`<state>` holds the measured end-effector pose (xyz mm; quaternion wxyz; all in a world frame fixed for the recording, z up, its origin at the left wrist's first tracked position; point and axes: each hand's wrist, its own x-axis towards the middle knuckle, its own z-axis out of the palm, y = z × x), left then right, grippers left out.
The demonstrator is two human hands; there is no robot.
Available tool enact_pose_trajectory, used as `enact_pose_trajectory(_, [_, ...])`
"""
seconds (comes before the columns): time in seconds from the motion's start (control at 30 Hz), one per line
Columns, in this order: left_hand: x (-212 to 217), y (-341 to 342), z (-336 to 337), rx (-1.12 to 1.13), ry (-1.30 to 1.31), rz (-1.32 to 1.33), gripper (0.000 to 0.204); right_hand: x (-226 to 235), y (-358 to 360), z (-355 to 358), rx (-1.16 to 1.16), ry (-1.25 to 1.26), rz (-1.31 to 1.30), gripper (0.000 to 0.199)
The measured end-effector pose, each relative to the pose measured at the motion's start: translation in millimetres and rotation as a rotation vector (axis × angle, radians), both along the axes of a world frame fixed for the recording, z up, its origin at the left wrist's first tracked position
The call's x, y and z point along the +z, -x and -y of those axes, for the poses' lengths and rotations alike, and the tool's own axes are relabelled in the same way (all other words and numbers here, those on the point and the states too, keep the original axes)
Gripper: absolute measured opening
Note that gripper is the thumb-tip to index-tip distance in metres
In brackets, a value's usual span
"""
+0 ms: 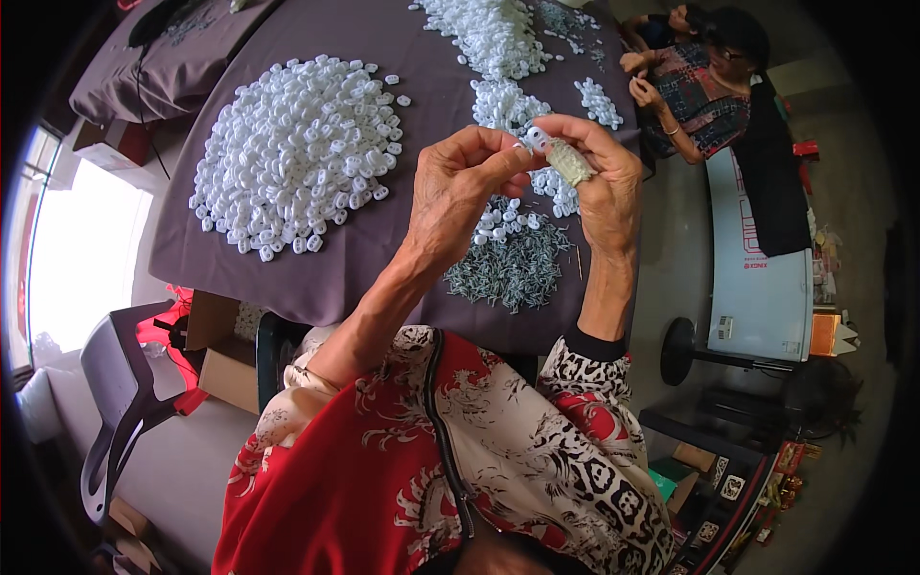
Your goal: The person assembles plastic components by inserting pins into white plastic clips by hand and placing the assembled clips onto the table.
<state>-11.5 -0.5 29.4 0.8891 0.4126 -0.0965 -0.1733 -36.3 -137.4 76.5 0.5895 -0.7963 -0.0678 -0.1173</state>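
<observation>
L hand point(458, 188) & R hand point(596, 171) both pinch 1 white clip point(535, 138); 1 nail pile point(510, 264) below.

The big heap of white pieces point(297, 153) fills the left part of the purple table point(383, 278). A pile of thin grey pins point(508, 268) lies right under the raised hands. More white pieces point(494, 38) crowd the far side. A bare strip of cloth runs between the big heap and the pins. Another person point(709, 86) sits at the far right corner.
</observation>
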Motion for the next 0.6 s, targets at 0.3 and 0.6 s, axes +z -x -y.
enact_pose_trajectory(0.3, [-0.9, -0.2, -0.4, 0.020, -0.051, 0.034, 0.017, 0.1, 1.2, 0.0, -0.001, 0.235, 0.104, 0.024])
enact_pose_trajectory(0.6, [-2.0, 0.6, 2.6, 0.037, -0.043, -0.008, 0.016, -4.1, 1.5, 3.8, 0.004, 0.274, 0.108, 0.023])
